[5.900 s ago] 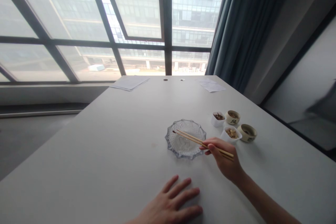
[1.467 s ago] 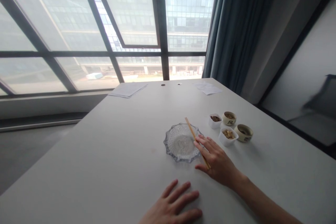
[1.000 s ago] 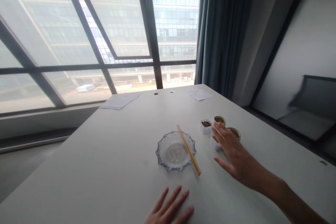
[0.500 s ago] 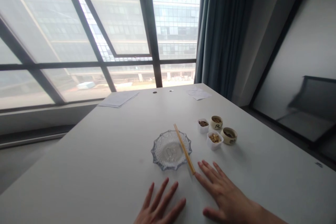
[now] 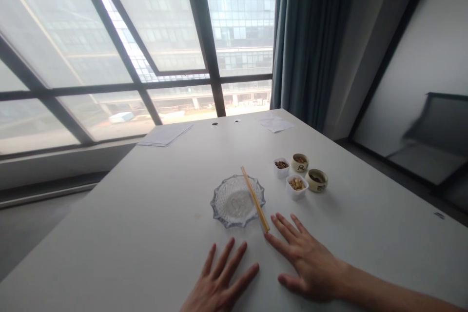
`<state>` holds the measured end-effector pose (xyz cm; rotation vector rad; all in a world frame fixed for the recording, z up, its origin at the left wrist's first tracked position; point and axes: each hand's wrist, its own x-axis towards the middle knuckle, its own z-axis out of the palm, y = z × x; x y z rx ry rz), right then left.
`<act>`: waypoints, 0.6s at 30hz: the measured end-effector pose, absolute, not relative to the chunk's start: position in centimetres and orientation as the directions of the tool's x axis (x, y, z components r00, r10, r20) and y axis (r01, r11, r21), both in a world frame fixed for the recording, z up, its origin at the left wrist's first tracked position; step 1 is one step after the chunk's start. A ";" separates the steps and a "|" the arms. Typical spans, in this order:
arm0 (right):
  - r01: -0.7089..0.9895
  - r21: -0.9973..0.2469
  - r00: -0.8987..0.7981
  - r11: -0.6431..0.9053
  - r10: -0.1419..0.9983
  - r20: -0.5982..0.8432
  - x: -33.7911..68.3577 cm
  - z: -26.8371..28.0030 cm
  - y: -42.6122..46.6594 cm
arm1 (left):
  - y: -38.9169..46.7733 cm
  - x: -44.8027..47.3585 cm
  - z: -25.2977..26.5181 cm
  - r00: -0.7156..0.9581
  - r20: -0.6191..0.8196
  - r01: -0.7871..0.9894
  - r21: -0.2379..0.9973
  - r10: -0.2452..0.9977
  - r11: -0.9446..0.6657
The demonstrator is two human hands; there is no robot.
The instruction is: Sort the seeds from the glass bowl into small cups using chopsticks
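A clear glass plate (image 5: 218, 204) with a scalloped, pointed rim stands on the white table (image 5: 146, 234). A pair of wooden chopsticks (image 5: 255, 200) rests across its right side, thick ends toward me. My left hand (image 5: 221, 278) lies flat just below the plate, fingers spread, holding nothing. To its right, my right hand (image 5: 305, 256) is also flat and open, its index fingertip at or very near the chopsticks' thick ends. Beyond it sit a white tub of tan pieces (image 5: 297, 186), a white tub of dark brown pieces (image 5: 281, 167) and two cream pots (image 5: 317, 181) with dark characters.
Paper sheets (image 5: 165, 135) lie at the table's far left corner, and more paper (image 5: 277, 124) at the far right. A small dark object (image 5: 439, 215) is near the right edge. Windows and a blue curtain (image 5: 305, 44) stand behind the table.
The view has shifted slightly, so the table items appear a little higher. Both hands stay flat and spread on the table; more of the right forearm shows.
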<state>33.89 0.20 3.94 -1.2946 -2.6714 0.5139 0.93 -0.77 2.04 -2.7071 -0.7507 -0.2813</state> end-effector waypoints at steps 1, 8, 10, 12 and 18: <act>0.729 -0.353 -0.634 0.586 0.773 -0.026 33.8 3.8 0.3 | -0.8 1.0 2.2 0.843 0.269 0.528 -0.246 0.466 -0.813; 0.650 -0.377 -0.718 0.660 0.695 -0.021 31.9 3.8 0.9 | -1.6 1.6 3.8 0.804 0.192 0.585 -0.087 0.563 -0.806; 0.644 -0.386 -0.723 0.660 0.690 -0.026 31.5 3.8 1.0 | -1.8 1.8 3.9 0.786 0.190 0.608 -0.067 0.588 -0.791; 0.643 -0.386 -0.725 0.661 0.688 -0.029 31.1 3.8 1.0 | -2.1 2.0 3.8 0.766 0.194 0.633 -0.065 0.613 -0.771; 0.638 -0.405 -0.718 0.655 0.695 -0.008 30.3 3.7 1.0 | -1.9 1.8 2.2 0.765 0.226 0.639 -0.151 0.603 -0.754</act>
